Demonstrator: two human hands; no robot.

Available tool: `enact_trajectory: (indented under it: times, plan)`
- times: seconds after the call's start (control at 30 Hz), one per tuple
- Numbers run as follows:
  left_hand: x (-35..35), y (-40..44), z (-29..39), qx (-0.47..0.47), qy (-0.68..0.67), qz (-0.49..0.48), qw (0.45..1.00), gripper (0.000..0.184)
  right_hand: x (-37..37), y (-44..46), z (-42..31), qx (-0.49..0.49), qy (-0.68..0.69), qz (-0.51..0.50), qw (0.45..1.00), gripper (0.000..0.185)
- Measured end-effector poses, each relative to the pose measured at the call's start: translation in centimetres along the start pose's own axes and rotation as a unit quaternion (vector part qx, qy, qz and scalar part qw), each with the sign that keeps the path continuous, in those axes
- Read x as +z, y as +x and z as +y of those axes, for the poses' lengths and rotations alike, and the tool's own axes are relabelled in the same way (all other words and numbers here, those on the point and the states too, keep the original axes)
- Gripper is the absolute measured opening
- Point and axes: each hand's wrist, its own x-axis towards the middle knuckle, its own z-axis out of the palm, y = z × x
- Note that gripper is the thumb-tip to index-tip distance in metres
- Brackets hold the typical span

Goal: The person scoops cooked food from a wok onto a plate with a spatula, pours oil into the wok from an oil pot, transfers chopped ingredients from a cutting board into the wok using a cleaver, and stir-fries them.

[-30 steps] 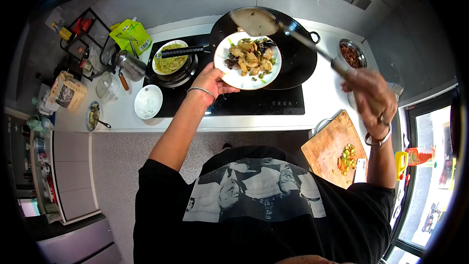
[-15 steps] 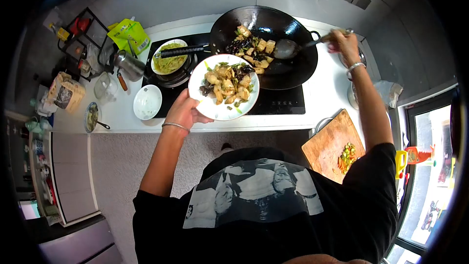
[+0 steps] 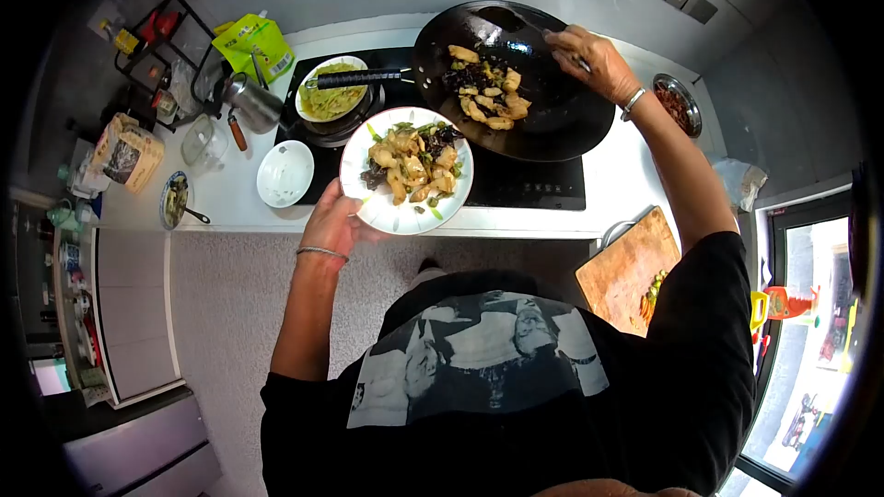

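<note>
At the counter [image 3: 226, 218], the left hand [image 3: 333, 223] clasped a plate [image 3: 396, 220], the right hand [image 3: 592, 64] a utensil [image 3: 500, 19]; tilting could spill food [image 3: 414, 168].

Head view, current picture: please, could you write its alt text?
A person's left grip holds a plate of cooked food near a black wok with more food; the right grip holds a utensil over the wok.
</note>
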Motion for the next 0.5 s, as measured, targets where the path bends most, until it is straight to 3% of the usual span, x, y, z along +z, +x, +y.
enact_trajectory:
  times: [0.07, 0.2, 0.3, 0.43, 0.5]
  plan:
    - [0.3, -0.4, 0.3, 0.000, -0.004, 0.005, 1.000, 0.052, 0.4, -1.2, -0.5, -0.057, 0.006, -0.018, 0.998, 0.028]
    - [-0.6, -0.3, 0.1, -0.002, -0.001, -0.030, 1.000, 0.047, -1.4, -3.7, -2.2, -0.175, 0.020, -0.152, 0.973, 0.031]
    - [-0.7, 0.0, 0.1, -0.008, 0.010, -0.027, 1.000, 0.048, -4.4, -3.8, -1.9, -0.105, 0.073, -0.103, 0.986, 0.027]
    - [0.7, -0.1, 0.3, -0.006, -0.019, -0.010, 1.000, 0.052, -8.3, -3.5, 3.8, 0.241, 0.278, -0.066, 0.927, 0.029]
    - [0.5, 0.0, 0.0, -0.009, -0.019, -0.006, 1.000, 0.052, -9.9, -4.4, 7.8, 0.331, 0.287, -0.021, 0.899, 0.031]
